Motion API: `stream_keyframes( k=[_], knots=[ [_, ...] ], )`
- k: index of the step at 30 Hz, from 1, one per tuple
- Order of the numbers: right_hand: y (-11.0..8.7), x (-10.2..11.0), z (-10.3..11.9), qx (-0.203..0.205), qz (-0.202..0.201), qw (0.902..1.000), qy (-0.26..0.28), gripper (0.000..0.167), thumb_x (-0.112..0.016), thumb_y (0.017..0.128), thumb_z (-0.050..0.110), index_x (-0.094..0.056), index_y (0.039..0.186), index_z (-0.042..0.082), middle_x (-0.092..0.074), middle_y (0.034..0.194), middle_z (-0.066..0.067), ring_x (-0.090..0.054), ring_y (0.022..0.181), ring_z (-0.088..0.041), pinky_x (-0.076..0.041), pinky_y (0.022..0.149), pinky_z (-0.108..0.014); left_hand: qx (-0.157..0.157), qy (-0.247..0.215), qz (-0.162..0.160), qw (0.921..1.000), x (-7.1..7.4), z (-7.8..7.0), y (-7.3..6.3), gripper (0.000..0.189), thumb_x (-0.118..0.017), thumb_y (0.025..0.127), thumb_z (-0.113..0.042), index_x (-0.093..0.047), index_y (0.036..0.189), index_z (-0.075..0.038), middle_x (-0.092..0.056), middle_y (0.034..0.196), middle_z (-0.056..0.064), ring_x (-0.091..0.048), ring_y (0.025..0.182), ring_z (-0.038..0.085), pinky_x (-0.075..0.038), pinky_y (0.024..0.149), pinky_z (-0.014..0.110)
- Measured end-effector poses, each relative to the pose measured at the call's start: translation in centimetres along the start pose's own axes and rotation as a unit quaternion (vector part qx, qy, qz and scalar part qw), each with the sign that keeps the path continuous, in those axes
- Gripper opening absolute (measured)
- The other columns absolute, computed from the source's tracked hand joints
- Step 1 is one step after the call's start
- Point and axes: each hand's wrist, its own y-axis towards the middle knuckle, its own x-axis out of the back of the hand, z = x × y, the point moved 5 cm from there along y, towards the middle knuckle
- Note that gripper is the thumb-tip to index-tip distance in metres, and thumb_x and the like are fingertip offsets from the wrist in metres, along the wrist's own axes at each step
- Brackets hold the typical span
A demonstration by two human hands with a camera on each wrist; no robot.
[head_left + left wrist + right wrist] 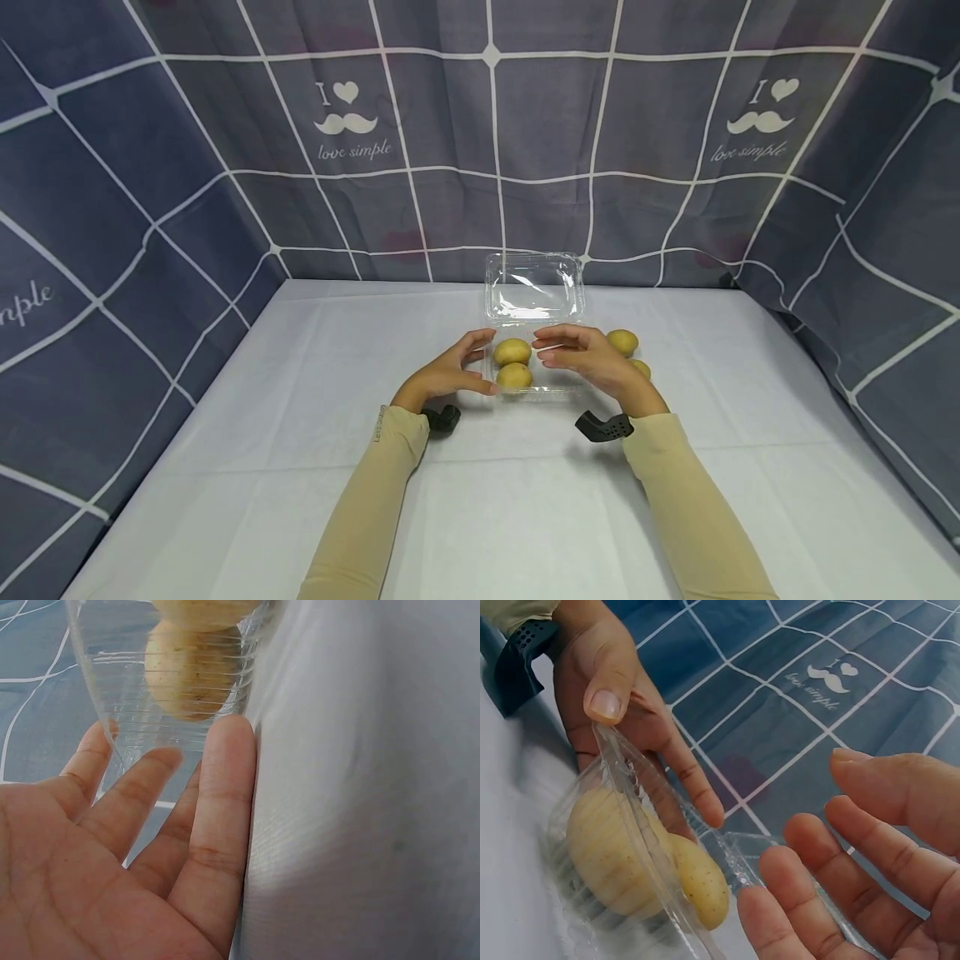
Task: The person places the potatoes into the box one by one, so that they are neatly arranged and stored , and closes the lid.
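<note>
Two small yellow potatoes lie one behind the other in the left half of a clear plastic clamshell box. Its transparent lid stands raised at the back. My left hand is at the box's left side, thumb tip at the near corner of the rim and fingers reaching along the wall. In the left wrist view those fingers look straight beside the ribbed plastic. Over the right half of the box hovers my right hand, fingers spread and slightly bent, with nothing between them in the right wrist view.
Two more potatoes sit on the white tablecloth just right of the box, one partly behind the right hand. A dark checked curtain rises behind the table and along both sides.
</note>
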Motion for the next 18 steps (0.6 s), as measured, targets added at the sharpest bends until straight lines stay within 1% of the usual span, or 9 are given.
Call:
stream_keyframes(
  k=[3,5,7,8,11,14,15,18],
  knots=[
    [-0.2,0.4,0.0,0.003,-0.008,0.9999,0.013,0.054,-0.065,0.101,-0.007,-0.045,0.149,-0.022,-0.071,0.130,-0.010,-0.073,0.114,-0.020,-0.059,0.099,-0.027,-0.001,0.000,0.000,1.0000,0.0,0.0,0.0,0.104,-0.085,0.086,-0.003,-0.025,0.171,-0.010,-0.024,0.177,0.012,-0.026,0.162,0.038,-0.040,0.125,0.053],
    [-0.5,0.6,0.1,0.002,-0.014,0.9999,0.010,0.054,-0.065,0.101,-0.006,-0.045,0.149,-0.021,-0.071,0.130,-0.009,-0.073,0.116,-0.022,-0.060,0.099,-0.028,-0.001,-0.001,0.001,1.0000,0.1,0.0,0.0,0.104,-0.085,0.086,-0.002,-0.024,0.171,-0.010,-0.024,0.177,0.012,-0.026,0.162,0.038,-0.040,0.125,0.054],
    [-0.7,0.9,0.3,0.001,-0.021,0.9998,0.005,0.054,-0.066,0.101,-0.006,-0.046,0.149,-0.021,-0.071,0.130,-0.009,-0.072,0.116,-0.022,-0.060,0.100,-0.028,-0.001,0.000,0.001,1.0000,0.1,0.0,0.0,0.104,-0.085,0.087,-0.002,-0.024,0.171,-0.010,-0.023,0.178,0.012,-0.026,0.162,0.038,-0.040,0.125,0.053],
    [-0.8,1.0,0.4,0.003,-0.024,0.9997,0.003,0.053,-0.067,0.101,-0.005,-0.048,0.148,-0.019,-0.070,0.130,-0.011,-0.072,0.115,-0.020,-0.060,0.100,-0.028,-0.001,0.000,0.002,1.0000,0.1,0.0,0.0,0.104,-0.085,0.086,-0.001,-0.024,0.171,-0.010,-0.023,0.178,0.012,-0.026,0.162,0.038,-0.040,0.125,0.053],
    [-1.1,1.5,0.7,0.006,-0.038,0.9992,0.001,0.045,-0.070,0.099,-0.005,-0.060,0.143,-0.012,-0.072,0.128,-0.009,-0.072,0.111,-0.014,-0.060,0.099,-0.028,-0.003,-0.001,0.003,1.0000,0.1,-0.1,-0.1,0.104,-0.084,0.087,-0.001,-0.024,0.171,-0.009,-0.023,0.177,0.014,-0.026,0.162,0.039,-0.040,0.125,0.053],
    [-1.4,2.1,1.0,0.014,-0.048,0.9988,-0.005,0.038,-0.071,0.099,-0.005,-0.067,0.137,-0.004,-0.074,0.127,-0.010,-0.073,0.108,-0.012,-0.061,0.098,-0.027,-0.003,-0.002,0.005,1.0000,0.0,-0.1,-0.2,0.104,-0.084,0.087,-0.001,-0.023,0.171,-0.008,-0.023,0.177,0.014,-0.025,0.162,0.039,-0.040,0.124,0.053],
    [-1.5,2.3,1.1,0.014,-0.051,0.9985,-0.011,0.038,-0.071,0.099,-0.005,-0.067,0.136,-0.004,-0.074,0.126,-0.009,-0.073,0.107,-0.011,-0.060,0.097,-0.026,-0.003,-0.002,0.005,1.0000,0.0,-0.1,-0.2,0.104,-0.084,0.087,-0.002,-0.023,0.171,-0.008,-0.022,0.177,0.014,-0.025,0.162,0.039,-0.040,0.124,0.053],
    [-1.9,3.0,1.6,0.020,-0.055,0.9975,-0.039,0.041,-0.071,0.099,-0.004,-0.062,0.139,-0.012,-0.074,0.127,-0.010,-0.074,0.107,-0.012,-0.059,0.097,-0.025,-0.003,-0.004,0.006,1.0000,-0.1,-0.2,-0.2,0.105,-0.084,0.087,-0.002,-0.023,0.171,-0.008,-0.022,0.178,0.014,-0.025,0.162,0.039,-0.040,0.124,0.053]
  ],
)
